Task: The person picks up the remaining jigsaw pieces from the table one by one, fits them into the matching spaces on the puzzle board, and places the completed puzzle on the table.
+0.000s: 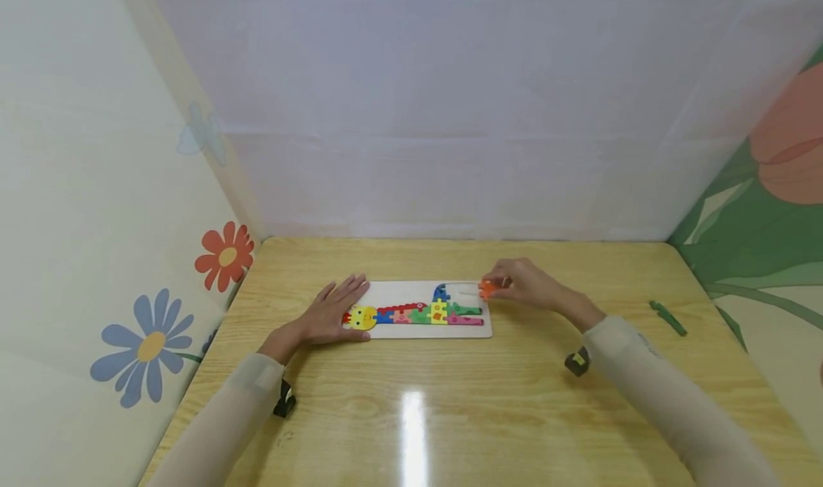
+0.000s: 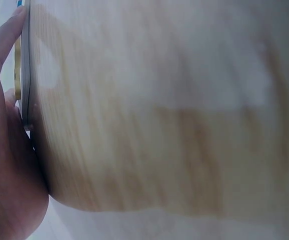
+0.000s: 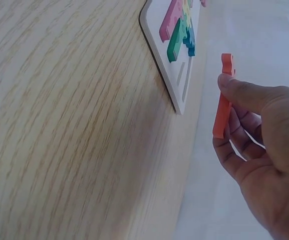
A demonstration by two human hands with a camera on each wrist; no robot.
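Note:
A white puzzle board (image 1: 398, 333) lies on the table with a giraffe of coloured pieces set in it, its yellow head at the left. My left hand (image 1: 329, 314) rests on the board's left end, fingers spread and straight beside the giraffe head (image 1: 362, 318). Just past the board's right end, my right hand (image 1: 530, 285) pinches an orange puzzle piece (image 3: 223, 112) between thumb and fingers. The right wrist view shows this piece held apart from the board, near bare leg-shaped outlines. Green (image 1: 464, 309) and pink (image 1: 466, 320) leg pieces lie in the board.
A loose green puzzle piece (image 1: 669, 318) lies on the wooden table (image 1: 360, 408) at the right. Behind the table stands a white wall covering (image 1: 411, 116). Flower-patterned panels (image 1: 151, 348) flank both sides. Dark wrist cameras (image 1: 577, 362) hang below the sleeves.

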